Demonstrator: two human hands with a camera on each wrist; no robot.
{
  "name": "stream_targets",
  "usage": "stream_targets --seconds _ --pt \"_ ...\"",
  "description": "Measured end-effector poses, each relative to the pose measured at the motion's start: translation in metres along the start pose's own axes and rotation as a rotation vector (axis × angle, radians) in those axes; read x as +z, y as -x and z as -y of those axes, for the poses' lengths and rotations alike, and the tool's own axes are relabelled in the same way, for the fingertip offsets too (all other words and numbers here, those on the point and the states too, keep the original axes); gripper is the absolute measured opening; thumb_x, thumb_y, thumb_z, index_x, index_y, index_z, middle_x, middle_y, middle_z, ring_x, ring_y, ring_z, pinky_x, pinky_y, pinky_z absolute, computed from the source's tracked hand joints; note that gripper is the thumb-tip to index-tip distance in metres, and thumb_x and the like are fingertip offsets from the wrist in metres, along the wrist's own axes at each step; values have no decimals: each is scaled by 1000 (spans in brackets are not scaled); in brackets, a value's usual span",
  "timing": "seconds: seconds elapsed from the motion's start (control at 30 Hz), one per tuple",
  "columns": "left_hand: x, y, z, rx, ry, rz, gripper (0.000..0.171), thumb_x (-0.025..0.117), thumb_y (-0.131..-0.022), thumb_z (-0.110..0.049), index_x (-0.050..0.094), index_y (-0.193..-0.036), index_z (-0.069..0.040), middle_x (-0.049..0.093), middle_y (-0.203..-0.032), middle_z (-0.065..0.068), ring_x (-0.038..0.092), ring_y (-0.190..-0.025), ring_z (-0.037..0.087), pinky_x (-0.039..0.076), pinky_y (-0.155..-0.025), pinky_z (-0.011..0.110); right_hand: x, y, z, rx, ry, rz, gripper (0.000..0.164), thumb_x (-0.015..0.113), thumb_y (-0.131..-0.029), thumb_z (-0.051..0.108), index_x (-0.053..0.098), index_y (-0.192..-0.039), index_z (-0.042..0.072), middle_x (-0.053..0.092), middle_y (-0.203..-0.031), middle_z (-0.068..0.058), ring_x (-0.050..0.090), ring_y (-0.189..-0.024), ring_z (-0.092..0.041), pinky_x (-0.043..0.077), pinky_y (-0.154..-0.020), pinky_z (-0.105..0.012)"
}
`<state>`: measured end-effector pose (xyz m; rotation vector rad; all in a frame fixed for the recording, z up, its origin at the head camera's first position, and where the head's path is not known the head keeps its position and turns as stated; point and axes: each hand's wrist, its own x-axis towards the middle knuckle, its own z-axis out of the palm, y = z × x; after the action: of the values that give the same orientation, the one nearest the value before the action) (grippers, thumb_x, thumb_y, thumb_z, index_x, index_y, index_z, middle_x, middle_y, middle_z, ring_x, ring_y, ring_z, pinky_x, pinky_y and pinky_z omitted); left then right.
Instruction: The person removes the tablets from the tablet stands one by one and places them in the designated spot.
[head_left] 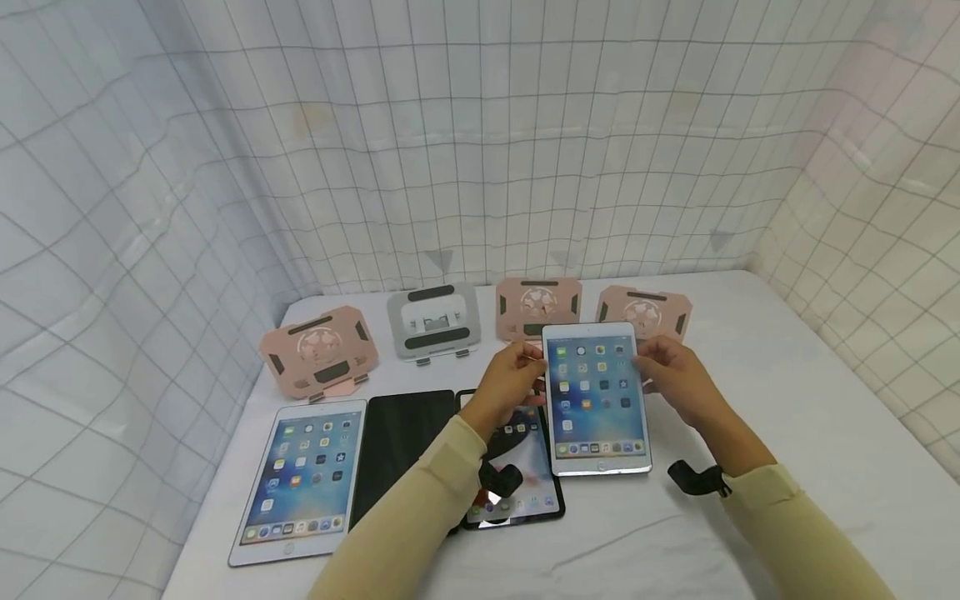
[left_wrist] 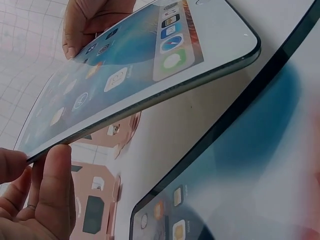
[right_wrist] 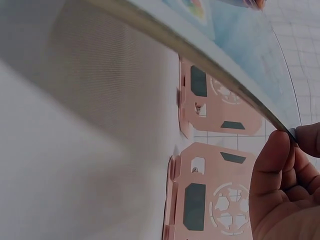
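A white-framed tablet (head_left: 597, 400) with a lit home screen is held up off the table between both hands. My left hand (head_left: 507, 385) pinches its left edge, thumb on the front and fingers behind, as the left wrist view shows. On the opposite edge my right hand (head_left: 678, 379) pinches it the same way; the right wrist view shows the thumb and fingertips meeting at the rim. Under my left forearm lies a black-framed tablet (head_left: 532, 475), partly hidden. Behind the held tablet stand two pink tablet stands, one at the middle (head_left: 517, 312) and one farther right (head_left: 678, 312).
At the left lie another white tablet (head_left: 303, 475) and a dark-screened tablet (head_left: 405, 433), side by side. A grey stand (head_left: 468, 321) and a pink stand (head_left: 277, 343) stand behind them. White gridded curtain (head_left: 495, 167) surrounds the white table (head_left: 787, 400).
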<state>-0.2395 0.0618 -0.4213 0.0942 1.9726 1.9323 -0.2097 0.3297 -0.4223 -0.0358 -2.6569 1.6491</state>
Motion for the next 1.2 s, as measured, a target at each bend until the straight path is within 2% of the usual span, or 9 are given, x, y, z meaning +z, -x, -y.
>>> stream_targets --seconds 0.17,0.4,0.77,0.87,1.03,1.2 --pt "2 0 7 -16 26 8 16 57 -101 -12 56 -114 -4 58 -98 8 60 -81 22 59 -64 37 1 0 -4 9 30 10 20 50 -102 14 54 -113 -3 63 -111 -21 63 -91 -30 58 -74 -31" --pt "7 1 18 -54 44 18 17 56 -100 -11 56 -114 -2 58 -97 9 60 -82 23 60 -64 35 1 4 -9 53 34 72 24 51 -103 15 51 -118 -4 61 -116 -23 64 -93 -28 58 -78 -37" --pt "11 6 30 -126 38 33 13 54 -100 -6 53 -112 0 58 -98 11 58 -77 21 59 -63 35 6 3 -22 113 49 153 21 51 -101 12 54 -113 -5 64 -104 -18 63 -86 -26 58 -74 -36" --pt "11 8 31 -131 -19 31 12 54 -99 -5 53 -111 0 58 -94 12 59 -75 20 58 -60 31 7 2 -25 139 75 182 21 50 -101 12 53 -114 -5 63 -104 -18 62 -85 -26 58 -74 -36" --pt "9 8 31 -102 -189 32 9 55 -98 -5 55 -105 0 59 -84 10 58 -64 16 52 -51 23 10 0 -27 171 115 208 24 51 -100 11 54 -115 -7 61 -105 -18 61 -85 -26 57 -73 -35" --pt "7 8 29 -76 -324 46 6 57 -97 -3 56 -101 1 60 -81 8 58 -59 14 49 -51 23 13 -2 -30 190 148 226 25 52 -99 11 55 -115 -8 61 -101 -16 59 -81 -25 54 -70 -33"
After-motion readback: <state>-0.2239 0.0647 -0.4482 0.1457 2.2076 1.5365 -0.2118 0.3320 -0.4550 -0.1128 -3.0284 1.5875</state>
